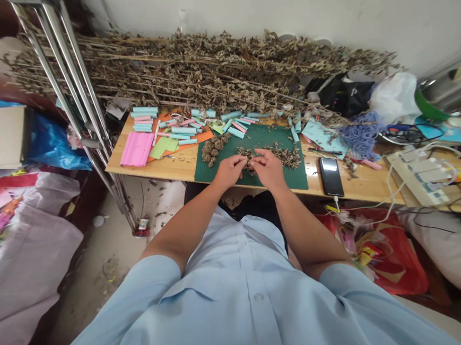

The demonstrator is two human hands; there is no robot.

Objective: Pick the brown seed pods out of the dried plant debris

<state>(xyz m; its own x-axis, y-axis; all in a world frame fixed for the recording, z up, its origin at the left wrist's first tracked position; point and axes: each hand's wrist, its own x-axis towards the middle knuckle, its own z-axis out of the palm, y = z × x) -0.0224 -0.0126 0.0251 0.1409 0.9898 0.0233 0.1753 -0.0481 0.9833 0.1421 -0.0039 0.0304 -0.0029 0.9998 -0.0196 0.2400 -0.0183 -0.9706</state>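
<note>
1. On our counter (174, 166), dried stems (190, 69) lie behind the green mat (295, 179).
2. Our left hand (230, 173) and right hand (269, 170) meet above the mat, fingers pinched narrow; we cannot tell what they grip.
3. Dry leaf bits (289, 157) lie on the mat, by our hands; they look brittle, so we should pinch lightly.

A wooden table (213, 158) bears a green mat (252, 139), blue and pink rolls (185, 130) on its left, a phone (331, 177) right, and what looks like a power strip (418, 179) far right.
</note>
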